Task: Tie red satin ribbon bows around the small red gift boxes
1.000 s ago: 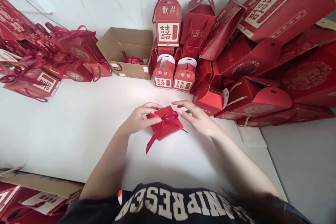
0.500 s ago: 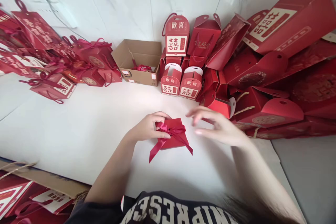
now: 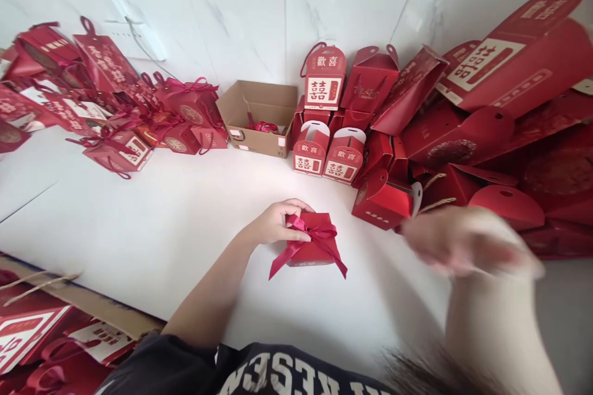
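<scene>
My right hand [image 3: 467,237] had swung away from the small red, square-topped card box [image 3: 317,249], leaving my left hand [image 3: 278,223] to steady it alone on the flat white surface [image 3: 185,210]; the bow, it appeared, needed no second hand. My left fingers pinched the box and the shiny crimson ribbon bow [image 3: 326,232] near its knot, thumb on top. My right fingers blurred; I could not tell whether they were spread or closed. I counted one box in my grip, one bow and two loose tails [image 3: 283,259]. Beyond my left fingers stood one open brown cardboard carton [image 3: 262,142] and two small red boxes with white-panelled fronts [image 3: 308,163].
</scene>
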Available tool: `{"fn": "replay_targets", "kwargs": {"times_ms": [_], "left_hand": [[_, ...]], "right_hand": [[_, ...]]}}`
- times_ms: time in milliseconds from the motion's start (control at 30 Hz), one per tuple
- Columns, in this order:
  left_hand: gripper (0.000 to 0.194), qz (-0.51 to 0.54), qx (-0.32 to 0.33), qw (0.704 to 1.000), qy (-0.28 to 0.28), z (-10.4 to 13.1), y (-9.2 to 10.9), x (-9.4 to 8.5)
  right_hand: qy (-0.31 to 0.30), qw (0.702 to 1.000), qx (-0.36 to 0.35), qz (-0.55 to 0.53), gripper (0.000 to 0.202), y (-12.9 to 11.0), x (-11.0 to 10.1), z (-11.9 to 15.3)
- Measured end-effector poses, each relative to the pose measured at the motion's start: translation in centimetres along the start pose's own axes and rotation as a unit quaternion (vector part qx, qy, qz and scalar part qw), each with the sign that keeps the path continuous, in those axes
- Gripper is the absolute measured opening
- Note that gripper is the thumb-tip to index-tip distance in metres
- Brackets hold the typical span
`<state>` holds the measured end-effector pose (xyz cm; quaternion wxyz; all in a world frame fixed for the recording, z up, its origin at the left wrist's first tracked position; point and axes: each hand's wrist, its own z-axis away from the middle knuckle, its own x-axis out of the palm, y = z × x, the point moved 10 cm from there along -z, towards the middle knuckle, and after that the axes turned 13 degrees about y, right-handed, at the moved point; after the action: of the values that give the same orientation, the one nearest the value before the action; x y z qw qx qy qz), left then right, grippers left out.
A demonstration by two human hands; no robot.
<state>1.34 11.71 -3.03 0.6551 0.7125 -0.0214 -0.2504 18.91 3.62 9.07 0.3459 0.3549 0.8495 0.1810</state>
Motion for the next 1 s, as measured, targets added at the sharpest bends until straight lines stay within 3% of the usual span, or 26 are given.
{"fn": "replay_targets", "kwargs": {"times_ms": [33,67,133,167,233,300,400,733,867,1000], "left_hand": [[0.05,0.002,0.001,1.0,0.0,-0.1,0.1,0.1],[0.05,-0.001,0.004,1.0,-0.001,-0.1,0.3,0.3],[0.048,-0.018,0.016,1.0,-0.006,0.0,0.9,0.3],[0.046,-0.03,0.024,0.999,-0.006,0.1,1.3,0.2],[0.042,-0.055,0.038,0.998,-0.018,0.4,1.9,0.0],[0.041,-0.079,0.042,0.995,-0.05,0.8,2.2,0.2],[0.046,-0.108,0.045,0.99,-0.083,1.2,2.3,0.4],[0.04,-0.149,0.035,0.984,-0.093,1.2,2.4,0.5],[0.043,-0.172,0.033,0.981,-0.078,1.3,2.7,0.0],[0.044,-0.205,0.048,0.977,-0.037,1.2,2.9,-1.0]], "right_hand": [[-0.05,0.993,0.073,-0.076,0.042,0.7,1.4,0.0],[-0.105,0.961,0.184,-0.179,0.045,1.5,3.5,0.5],[-0.173,0.825,0.409,-0.35,0.042,2.0,7.7,2.3],[-0.182,0.756,0.486,-0.399,0.04,1.6,9.4,3.0],[-0.182,0.683,0.551,-0.444,0.038,0.5,11.5,3.5],[-0.196,0.642,0.566,-0.479,0.041,-0.9,12.7,3.7],[-0.213,0.618,0.571,-0.497,0.042,-1.9,12.9,4.1],[-0.23,0.531,0.507,-0.638,0.029,-3.5,11.7,3.6],[-0.238,0.517,0.516,-0.64,0.028,-3.4,12.0,4.4],[-0.227,0.531,0.516,-0.633,0.027,-2.9,12.0,4.7]]}}
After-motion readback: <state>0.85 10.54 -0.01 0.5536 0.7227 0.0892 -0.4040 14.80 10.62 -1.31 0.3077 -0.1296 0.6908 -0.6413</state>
